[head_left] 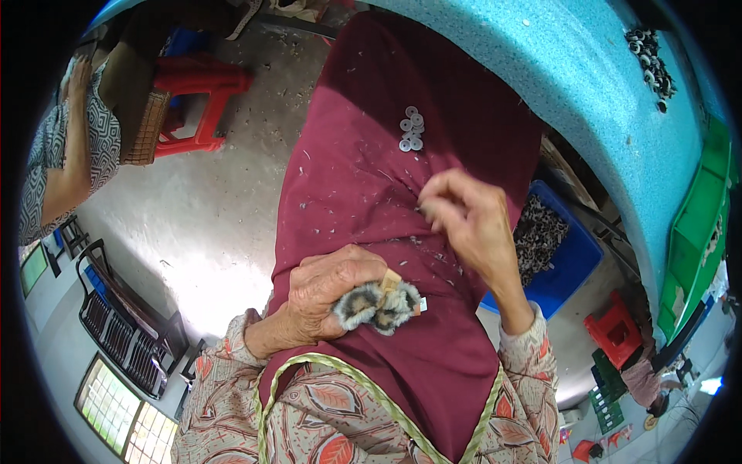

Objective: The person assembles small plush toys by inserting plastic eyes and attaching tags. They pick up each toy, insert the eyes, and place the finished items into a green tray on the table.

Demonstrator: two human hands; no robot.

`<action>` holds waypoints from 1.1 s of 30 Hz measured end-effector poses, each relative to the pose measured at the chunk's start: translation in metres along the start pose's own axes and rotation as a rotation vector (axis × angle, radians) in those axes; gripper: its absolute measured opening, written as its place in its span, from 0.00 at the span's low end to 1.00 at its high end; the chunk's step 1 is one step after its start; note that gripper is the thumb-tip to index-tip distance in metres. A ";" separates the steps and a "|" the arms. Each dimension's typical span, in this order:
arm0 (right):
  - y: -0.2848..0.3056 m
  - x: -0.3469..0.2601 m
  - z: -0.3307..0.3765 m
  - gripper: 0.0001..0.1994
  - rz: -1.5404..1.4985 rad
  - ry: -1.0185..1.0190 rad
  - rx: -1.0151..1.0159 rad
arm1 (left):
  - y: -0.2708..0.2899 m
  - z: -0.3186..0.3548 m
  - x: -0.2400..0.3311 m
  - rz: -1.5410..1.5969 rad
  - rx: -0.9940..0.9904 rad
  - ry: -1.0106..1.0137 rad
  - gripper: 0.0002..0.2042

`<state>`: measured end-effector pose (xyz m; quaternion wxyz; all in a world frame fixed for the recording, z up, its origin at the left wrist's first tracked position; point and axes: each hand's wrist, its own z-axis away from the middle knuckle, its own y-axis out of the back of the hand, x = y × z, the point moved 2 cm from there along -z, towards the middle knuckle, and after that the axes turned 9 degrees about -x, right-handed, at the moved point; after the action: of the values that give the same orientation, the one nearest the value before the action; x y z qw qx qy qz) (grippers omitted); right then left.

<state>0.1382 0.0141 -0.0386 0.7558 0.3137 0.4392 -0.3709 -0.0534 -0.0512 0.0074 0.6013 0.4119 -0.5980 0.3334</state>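
Head view. The left hand (331, 288) is closed around a furry piece (379, 306), its fingers wrapped over the piece's left side. The furry piece lies at the lower middle of the view, above the lap; it shows two rounded, pale grey lobes with dark and tan centres, a tan tab (391, 280) between them at the top, and a small white label at its right edge. The right hand (466, 209) is half curled, above and to the right of the left hand and apart from it. Motion blurs its fingers, and whether they grip anything cannot be told. A maroon apron (340, 189) flecked with pale lint covers the lap, and on it, beyond the hands, rests a cluster of white discs (407, 145). To the right, a blue bin (585, 267) contains small dark and pale pieces (535, 236). A turquoise table (572, 69) curves across the upper right, bearing a pile of black-and-white pieces (653, 66); a green tray (684, 240) lies at its right. At upper left, a co-worker's arm (75, 147) appears near a red stool (207, 116).
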 end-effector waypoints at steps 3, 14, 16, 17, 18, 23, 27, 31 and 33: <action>0.006 0.023 -0.036 0.06 0.259 0.127 0.168 | -0.001 -0.006 0.001 -0.015 -0.007 -0.013 0.13; -0.022 0.057 -0.078 0.06 0.749 0.253 0.116 | 0.005 0.000 -0.003 -0.041 0.012 -0.068 0.14; -0.019 0.056 -0.077 0.06 0.692 0.276 0.117 | 0.008 -0.002 -0.001 -0.017 -0.003 -0.068 0.14; -0.017 0.051 -0.072 0.06 0.639 0.306 0.149 | 0.010 -0.003 0.000 0.001 -0.012 -0.069 0.14; -0.015 0.041 -0.067 0.06 0.582 0.334 0.181 | 0.013 -0.001 0.001 0.018 -0.020 -0.064 0.14; -0.023 -0.036 -0.019 0.04 -0.272 0.082 -0.047 | 0.015 0.006 0.010 -0.031 -0.002 -0.011 0.17; -0.037 -0.044 0.011 0.06 -0.600 -0.026 -0.240 | 0.014 0.004 0.016 -0.142 0.044 0.002 0.17; -0.037 -0.044 0.027 0.07 -0.662 -0.052 -0.252 | 0.010 0.011 0.015 -0.206 0.106 0.011 0.17; -0.035 -0.044 0.029 0.07 -0.635 -0.050 -0.277 | 0.011 0.010 0.017 -0.168 0.090 0.024 0.17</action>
<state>0.1066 -0.0157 0.0075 0.6486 0.0466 0.5424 -0.5319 -0.0668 -0.0566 0.0250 0.6150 0.4834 -0.5386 0.3132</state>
